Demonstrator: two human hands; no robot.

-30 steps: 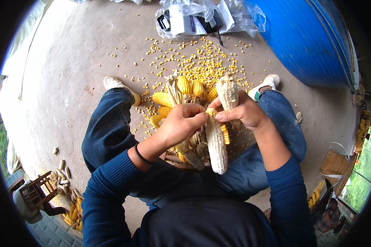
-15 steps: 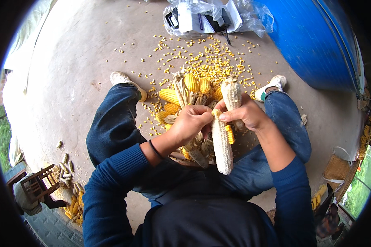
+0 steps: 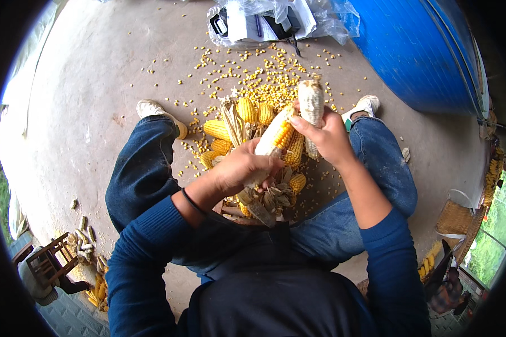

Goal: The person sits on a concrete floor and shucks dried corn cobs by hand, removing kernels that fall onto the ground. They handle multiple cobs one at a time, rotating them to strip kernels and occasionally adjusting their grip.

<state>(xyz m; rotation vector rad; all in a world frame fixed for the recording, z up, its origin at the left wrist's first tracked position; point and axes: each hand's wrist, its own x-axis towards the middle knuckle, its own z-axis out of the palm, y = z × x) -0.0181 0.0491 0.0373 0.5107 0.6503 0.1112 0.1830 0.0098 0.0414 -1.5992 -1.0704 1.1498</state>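
Partly shelled ear [image 3: 275, 136]: held aloft over the whole yellow ears [image 3: 217, 130], short of the loose kernels [image 3: 272, 72] spread toward the floor's [image 3: 115, 73] far edge. Left hand [image 3: 248, 167] clamped round its near end; right hand [image 3: 329, 137] thumbs the far end, also gripping a bare cob [image 3: 310, 104]. Ear probably light, stiff, sturdy; kernels likely slick. Surest hold: stripped white side. Right fingers' exact contact partly hidden.

No text, label, number or sign can be read, whether on the white paper [image 3: 242, 27] or the large blue object [image 3: 416, 62].
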